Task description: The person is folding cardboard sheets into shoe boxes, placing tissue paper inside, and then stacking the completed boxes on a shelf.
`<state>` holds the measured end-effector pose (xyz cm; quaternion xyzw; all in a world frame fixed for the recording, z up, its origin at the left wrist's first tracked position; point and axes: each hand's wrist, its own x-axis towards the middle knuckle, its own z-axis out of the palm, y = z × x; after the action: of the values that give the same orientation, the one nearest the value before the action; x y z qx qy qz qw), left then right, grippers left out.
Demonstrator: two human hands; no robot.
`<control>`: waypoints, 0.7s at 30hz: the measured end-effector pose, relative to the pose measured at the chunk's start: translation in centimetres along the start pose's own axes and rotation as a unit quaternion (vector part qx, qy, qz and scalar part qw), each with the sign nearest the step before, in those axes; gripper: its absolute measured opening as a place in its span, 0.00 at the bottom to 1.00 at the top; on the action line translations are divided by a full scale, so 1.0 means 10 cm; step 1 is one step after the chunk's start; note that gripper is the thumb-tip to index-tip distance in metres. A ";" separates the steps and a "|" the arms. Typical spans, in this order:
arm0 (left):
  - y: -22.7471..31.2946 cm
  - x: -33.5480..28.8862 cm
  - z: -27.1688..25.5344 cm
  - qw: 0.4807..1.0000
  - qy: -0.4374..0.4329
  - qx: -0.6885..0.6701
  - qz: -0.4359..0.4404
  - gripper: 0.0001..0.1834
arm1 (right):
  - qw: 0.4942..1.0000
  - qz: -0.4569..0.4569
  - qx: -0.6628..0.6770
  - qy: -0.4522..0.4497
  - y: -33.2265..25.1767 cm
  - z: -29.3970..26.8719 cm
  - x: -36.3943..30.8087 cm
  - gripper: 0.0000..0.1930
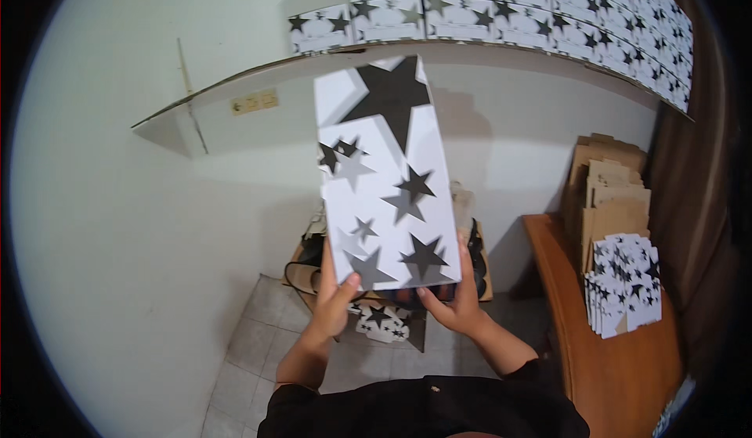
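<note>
Between my two hands I hold up a white cardboard box (376, 172) printed with black and grey stars. Its long side runs away from me and its far end comes up near the shelf's edge. My left hand (335, 297) grips the near left corner, thumb on the top face. At the near right corner my right hand (456, 301) does the same, its thumb by the near edge. Most of the fingers of both hands are hidden behind the box.
A wall shelf (258, 74) carries stacked star-print boxes (458, 19). Behind the held box is a low table (313, 289) with dark items on it. To the right, a wooden table (603, 375) bears brown cardboard pieces (615, 211) and flat star-print cardboard (627, 281).
</note>
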<state>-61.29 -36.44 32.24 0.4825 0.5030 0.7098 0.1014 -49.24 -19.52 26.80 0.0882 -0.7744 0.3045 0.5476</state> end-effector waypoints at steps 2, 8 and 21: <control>0.10 0.03 -0.29 0.997 0.063 0.037 0.021 0.39 | 0.999 -0.052 0.012 -0.009 -0.04 0.24 0.33 0.40; 0.48 0.60 -0.98 0.987 0.106 0.079 0.092 0.38 | 0.987 -0.152 0.044 0.016 0.15 0.81 1.22 0.34; 1.01 2.48 -1.53 0.968 0.046 0.092 0.229 0.39 | 0.932 -0.325 0.069 0.143 0.81 1.24 3.30 0.35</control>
<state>-82.63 -34.99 54.45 0.5593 0.4464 0.6861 -0.1316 -75.63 -13.62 50.88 0.3286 -0.5938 0.1721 0.7141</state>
